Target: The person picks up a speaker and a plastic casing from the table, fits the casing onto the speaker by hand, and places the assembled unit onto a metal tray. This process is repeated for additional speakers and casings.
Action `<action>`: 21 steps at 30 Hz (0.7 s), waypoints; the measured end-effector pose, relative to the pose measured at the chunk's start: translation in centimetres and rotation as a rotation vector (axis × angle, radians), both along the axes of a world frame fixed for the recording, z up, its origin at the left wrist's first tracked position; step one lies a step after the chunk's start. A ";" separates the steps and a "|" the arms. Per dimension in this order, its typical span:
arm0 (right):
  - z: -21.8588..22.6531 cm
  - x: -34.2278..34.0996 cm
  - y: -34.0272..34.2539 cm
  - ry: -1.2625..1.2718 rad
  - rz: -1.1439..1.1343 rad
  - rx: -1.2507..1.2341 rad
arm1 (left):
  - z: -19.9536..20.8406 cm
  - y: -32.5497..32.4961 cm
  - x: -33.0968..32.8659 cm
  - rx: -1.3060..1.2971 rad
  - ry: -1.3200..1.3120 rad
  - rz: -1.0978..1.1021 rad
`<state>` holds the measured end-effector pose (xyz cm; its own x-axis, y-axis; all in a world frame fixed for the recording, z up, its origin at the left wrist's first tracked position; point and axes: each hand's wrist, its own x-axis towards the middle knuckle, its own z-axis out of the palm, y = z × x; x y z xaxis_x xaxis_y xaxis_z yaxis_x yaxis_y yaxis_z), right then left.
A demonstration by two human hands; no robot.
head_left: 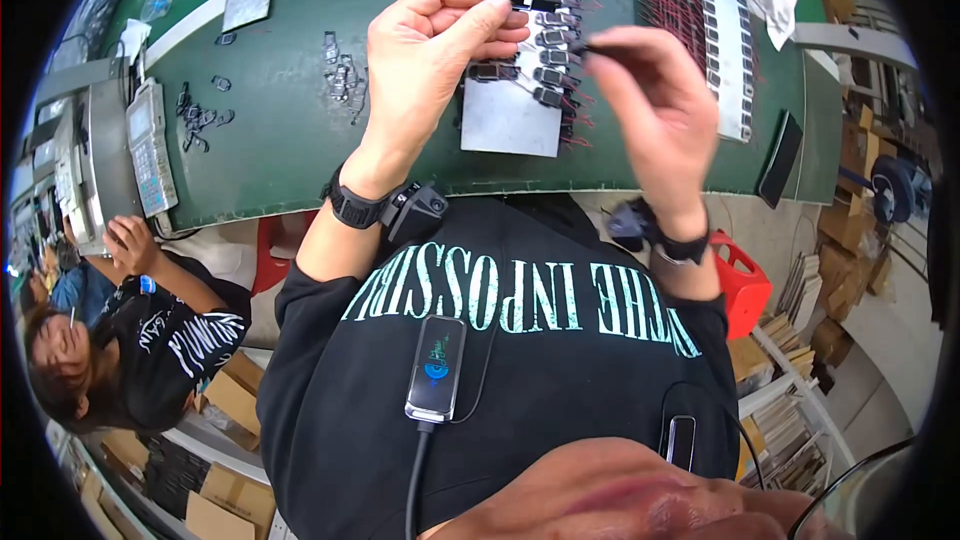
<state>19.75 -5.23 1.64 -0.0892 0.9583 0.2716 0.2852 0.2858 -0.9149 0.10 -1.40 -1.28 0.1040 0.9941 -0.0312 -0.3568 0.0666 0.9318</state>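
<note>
At left on a green bench (270, 155), loose dark parts (200, 120) lie scattered, with a jumble of small shiny parts (343, 80) nearer the middle, neither group set out in rows. The worker's left hand (425, 50) pinches a small black piece (537, 2) between thumb and fingers, above the far part of a white board (510, 125). Dark modules (550, 57) line that board in two columns; its near end is bare, suggesting work partway through. The right hand (655, 100) hovers just beside the board's right edge, fingers curled toward the thumb (motion blur and a dark spot at the tips make it impossible to tell whether anything is gripped). Farther right, a second board (738, 80) carries a long, orderly row of modules with red wires (668, 5) fanned beside it, seemingly the more complete of the two.
</note>
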 end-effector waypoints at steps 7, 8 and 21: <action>-1.7 -0.6 1.2 -0.029 -0.083 0.080 | -0.1 -1.1 0.9 -0.122 -0.040 -0.094; -1.7 -0.4 1.2 -0.096 -0.083 0.124 | -0.2 -1.2 1.0 -0.123 -0.041 -0.092; -2.2 -0.4 1.3 -0.161 -0.074 0.115 | -0.4 -1.3 1.4 -0.078 0.061 -0.158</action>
